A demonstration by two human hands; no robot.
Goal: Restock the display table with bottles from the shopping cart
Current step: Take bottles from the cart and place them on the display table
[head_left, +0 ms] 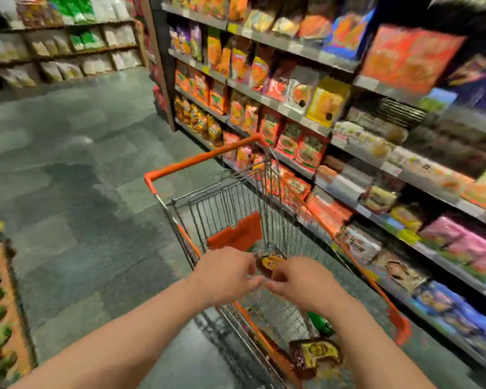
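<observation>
The shelving (348, 113) ran down the right side, packed with orange, red and yellow snack bags, and a second run of shelves (62, 43) stood across the grey tiled floor (68, 164) at the far end. Right in the middle sat the shopping cart (222, 197), wire-sided with an orange handle and an orange flap folded inside, close against the right-hand shelving. At the left edge, a sliver of the display table (0, 290) showed, with green and orange shapes too blurred to name. Both arms reached over the cart's basket. Down in the cart lay a dark bottle with a yellow label (314, 355), a bit of green beside it. The left hand (225, 273) and right hand (306, 282) met over the basket, fingers curled, almost touching. Between them was a small brown-and-yellow bottle (270, 262); whether either hand actually gripped it, the blur wouldn't let me tell.
</observation>
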